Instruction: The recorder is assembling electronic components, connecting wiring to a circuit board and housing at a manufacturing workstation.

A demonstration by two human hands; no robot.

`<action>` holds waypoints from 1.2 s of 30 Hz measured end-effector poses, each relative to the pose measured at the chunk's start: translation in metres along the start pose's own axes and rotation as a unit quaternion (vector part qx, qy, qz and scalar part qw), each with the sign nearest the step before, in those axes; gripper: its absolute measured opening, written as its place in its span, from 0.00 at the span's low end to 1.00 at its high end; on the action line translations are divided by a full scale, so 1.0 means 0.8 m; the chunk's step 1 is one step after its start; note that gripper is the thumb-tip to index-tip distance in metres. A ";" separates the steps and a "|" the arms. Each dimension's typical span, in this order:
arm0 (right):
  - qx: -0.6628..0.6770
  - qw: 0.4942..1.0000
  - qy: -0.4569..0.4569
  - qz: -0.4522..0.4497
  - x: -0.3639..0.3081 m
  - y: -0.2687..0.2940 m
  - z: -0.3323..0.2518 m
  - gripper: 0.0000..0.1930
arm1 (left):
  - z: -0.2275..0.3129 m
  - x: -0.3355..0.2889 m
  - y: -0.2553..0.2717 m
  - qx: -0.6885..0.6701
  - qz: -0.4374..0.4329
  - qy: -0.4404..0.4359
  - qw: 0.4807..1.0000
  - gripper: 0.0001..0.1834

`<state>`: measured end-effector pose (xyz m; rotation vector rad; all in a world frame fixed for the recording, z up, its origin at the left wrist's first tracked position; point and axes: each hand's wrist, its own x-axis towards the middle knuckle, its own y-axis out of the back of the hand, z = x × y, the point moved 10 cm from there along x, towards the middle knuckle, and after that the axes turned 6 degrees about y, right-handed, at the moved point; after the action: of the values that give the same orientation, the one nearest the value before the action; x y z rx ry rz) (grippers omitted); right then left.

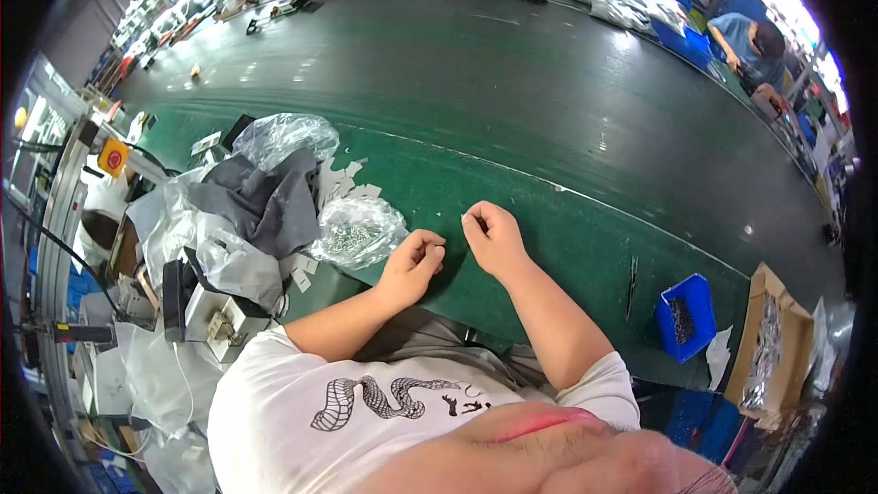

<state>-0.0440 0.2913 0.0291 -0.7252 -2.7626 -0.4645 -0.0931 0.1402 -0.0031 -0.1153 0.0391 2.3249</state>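
My left hand [413, 265] rests at the near edge of the green work surface [540, 220], its fingers curled in and the thumb over them. A short gap away, my right hand [495, 236] is also closed, with a small dark spot between thumb and fingers. Whatever either hand holds, if anything, is hidden or too small to name. Just left of my left hand lies a clear plastic bag [361, 230] with many small shiny metal pieces. Small pale flat pieces [340, 181] are scattered behind that bag.
Dark grey cloth [265, 206] and plastic bags [288, 139] are heaped at left, near a metal fixture [222, 327]. To the right are a thin dark tool [632, 288], a blue bin [697, 297] of small dark parts and a cardboard box [794, 334]. A conveyor belt [512, 73] runs beyond; co-workers sit around it.
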 end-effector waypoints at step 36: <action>-0.056 0.996 0.066 -0.035 -0.002 -0.016 -0.016 0.12 | -0.001 -0.009 0.008 0.070 0.031 0.021 0.997 0.17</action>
<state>-0.0472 0.2753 0.0373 -0.6010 -2.6625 -0.6615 -0.0927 0.1310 -0.0032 -0.0937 0.2305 2.3735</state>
